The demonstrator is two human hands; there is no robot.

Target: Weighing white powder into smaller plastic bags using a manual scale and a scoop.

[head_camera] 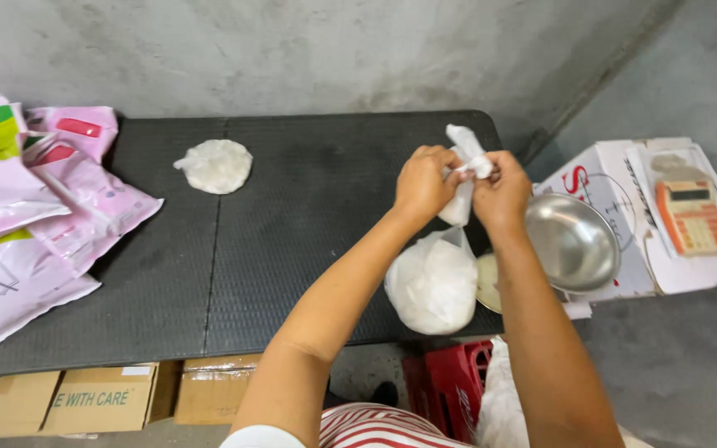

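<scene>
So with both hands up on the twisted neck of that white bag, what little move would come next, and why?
Probably pulling the knot tight: the left hand and right hand pinch the twisted neck of the filled white plastic bag, whose loose end sticks up above the fingers, not yet cinched.

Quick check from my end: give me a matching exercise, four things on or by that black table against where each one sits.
Things:
1 flat white bag
2 metal bowl
3 pink packets
4 orange calculator

Places:
A on the white box, far right
B table's left end
C just right of the table
D alone, back middle of the table

Pairs: 1-D, 2-C, 3-B, 4-A
</scene>
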